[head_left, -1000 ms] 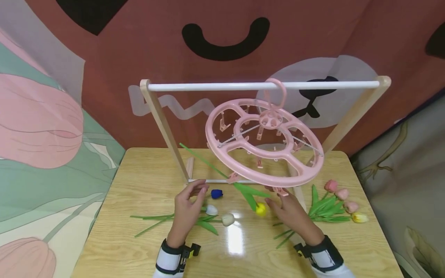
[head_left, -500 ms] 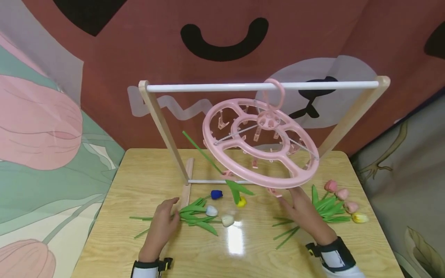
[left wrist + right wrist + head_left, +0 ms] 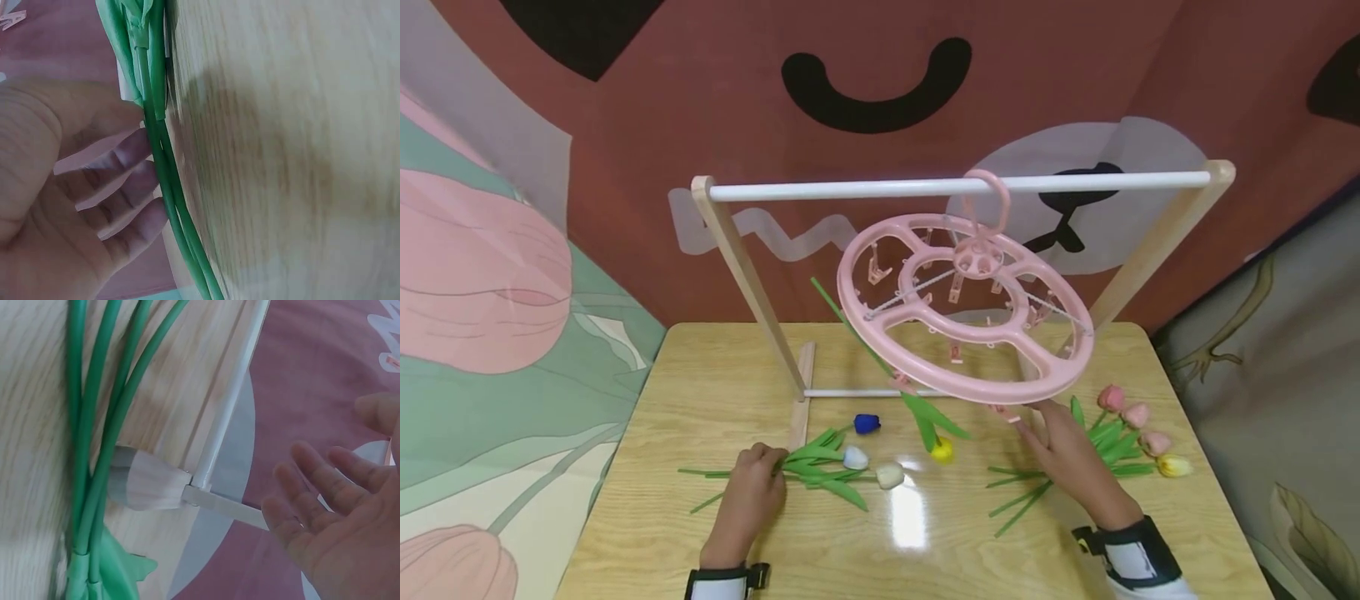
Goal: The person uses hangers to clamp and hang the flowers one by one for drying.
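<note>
On the table's left lie artificial tulips: a blue tulip point(image 3: 867, 423), a pale blue tulip point(image 3: 854, 457) and a white tulip point(image 3: 891, 476). My left hand point(image 3: 751, 493) pinches at their green stems point(image 3: 164, 165), thumb and fingertips meeting there; which stem is between them is hard to tell. A yellow tulip point(image 3: 942, 450) hangs head down, its stem in a pink clip point(image 3: 902, 383) of the round pink hanger point(image 3: 977, 387). Beneath the hanger's right side, my right hand point(image 3: 1071, 454) is near another clip point(image 3: 1004, 413); its fingers are loosely bent and hold nothing in the right wrist view.
The hanger hooks over the white rod point(image 3: 850, 191) of a wooden stand point(image 3: 748, 275). More tulips, pink tulips point(image 3: 1136, 415) and a pale yellow tulip point(image 3: 1174, 466), lie on the right of the wooden table point(image 3: 940, 550). A printed curtain point(image 3: 700, 100) hangs behind.
My left hand has moved left and down from beside the hanger to the stems, and its fingers have closed in. My right hand has drawn slightly right. The yellow tulip swings with the hanger.
</note>
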